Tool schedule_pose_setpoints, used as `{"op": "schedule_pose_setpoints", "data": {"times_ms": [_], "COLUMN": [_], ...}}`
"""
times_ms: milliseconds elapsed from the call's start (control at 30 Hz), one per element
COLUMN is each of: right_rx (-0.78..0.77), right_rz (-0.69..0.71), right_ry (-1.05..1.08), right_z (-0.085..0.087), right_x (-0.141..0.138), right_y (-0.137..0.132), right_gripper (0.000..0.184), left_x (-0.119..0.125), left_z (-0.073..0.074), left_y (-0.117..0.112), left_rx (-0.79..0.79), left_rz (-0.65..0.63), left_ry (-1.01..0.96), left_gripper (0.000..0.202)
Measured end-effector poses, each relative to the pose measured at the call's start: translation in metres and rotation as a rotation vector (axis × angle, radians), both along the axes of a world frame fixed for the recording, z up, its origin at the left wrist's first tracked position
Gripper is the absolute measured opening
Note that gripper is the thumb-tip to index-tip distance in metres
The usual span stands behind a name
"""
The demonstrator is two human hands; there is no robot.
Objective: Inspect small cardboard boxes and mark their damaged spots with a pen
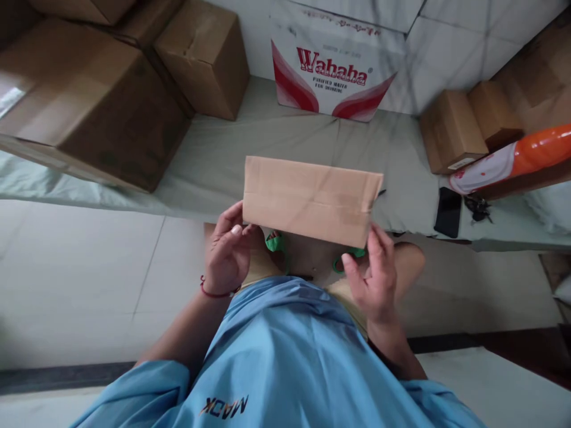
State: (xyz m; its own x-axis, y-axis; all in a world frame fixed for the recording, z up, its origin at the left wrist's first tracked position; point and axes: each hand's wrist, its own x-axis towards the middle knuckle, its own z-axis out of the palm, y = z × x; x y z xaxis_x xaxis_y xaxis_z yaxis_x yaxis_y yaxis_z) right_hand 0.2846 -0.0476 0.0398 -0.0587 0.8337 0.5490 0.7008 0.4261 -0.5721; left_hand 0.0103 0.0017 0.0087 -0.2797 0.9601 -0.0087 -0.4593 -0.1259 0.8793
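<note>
I hold a small brown cardboard box (pixel 310 199) in front of my body, its far flap raised toward me. My left hand (pixel 228 249) grips the box's left near edge with curled fingers; a red cord circles that wrist. At the right near corner, my right hand (pixel 373 276) pinches the box. Something green (pixel 275 242) shows inside or under the box between my hands; I cannot make out what it is. My blue shirt fills the bottom of the view.
A bed with a pale green sheet (pixel 250 148) lies ahead. On it stand large brown cartons (pixel 93 101), a white and red Wahaha water carton (pixel 332 74), small brown boxes (pixel 450 128), an orange and white package (pixel 513 160), a black phone (pixel 448 211) and keys (pixel 478 208).
</note>
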Motion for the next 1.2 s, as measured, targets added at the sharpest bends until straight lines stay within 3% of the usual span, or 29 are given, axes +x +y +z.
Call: {"op": "schedule_pose_setpoints", "data": {"times_ms": [167, 333, 433, 567, 667, 767, 833, 933, 1067, 1200], "right_rx": [-0.201, -0.273, -0.272, -0.168, -0.023, 0.062, 0.075, 0.028, -0.154, -0.357], "right_rz": [-0.178, -0.226, -0.232, -0.227, -0.145, -0.004, 0.079, 0.094, -0.035, -0.071], "right_ry": [0.292, 0.434, 0.441, 0.298, 0.132, 0.107, 0.229, 0.607, 1.050, 1.140], "right_z": [-0.017, -0.020, -0.019, -0.014, -0.009, -0.004, -0.003, -0.003, 0.001, 0.000], "right_x": [0.031, 0.033, 0.031, 0.028, 0.026, 0.024, 0.021, 0.015, 0.006, 0.005], "right_y": [0.007, 0.007, 0.005, 0.005, 0.006, 0.004, 0.001, -0.001, 0.003, 0.007], "right_gripper": [0.058, 0.047, 0.046, 0.041, 0.047, 0.058, 0.054, 0.037, 0.066, 0.070], "left_x": [0.011, 0.017, 0.016, 0.014, 0.010, 0.004, -0.001, -0.007, -0.007, -0.001], "left_z": [0.025, 0.032, 0.030, 0.022, 0.016, 0.013, 0.011, 0.004, -0.011, -0.017], "left_y": [-0.008, -0.002, -0.002, -0.005, -0.005, -0.004, -0.006, -0.009, -0.009, 0.000], "left_rx": [0.220, 0.296, 0.261, 0.144, 0.003, -0.082, -0.069, 0.080, 0.342, 0.463], "left_rz": [-0.117, -0.179, -0.194, -0.120, -0.151, -0.192, -0.192, -0.184, -0.126, -0.102], "left_ry": [0.167, 0.282, 0.260, 0.195, 0.068, 0.043, 0.124, 0.260, 0.410, 0.495], "left_gripper": [0.041, 0.040, 0.037, 0.039, 0.057, 0.056, 0.054, 0.072, 0.081, 0.089]}}
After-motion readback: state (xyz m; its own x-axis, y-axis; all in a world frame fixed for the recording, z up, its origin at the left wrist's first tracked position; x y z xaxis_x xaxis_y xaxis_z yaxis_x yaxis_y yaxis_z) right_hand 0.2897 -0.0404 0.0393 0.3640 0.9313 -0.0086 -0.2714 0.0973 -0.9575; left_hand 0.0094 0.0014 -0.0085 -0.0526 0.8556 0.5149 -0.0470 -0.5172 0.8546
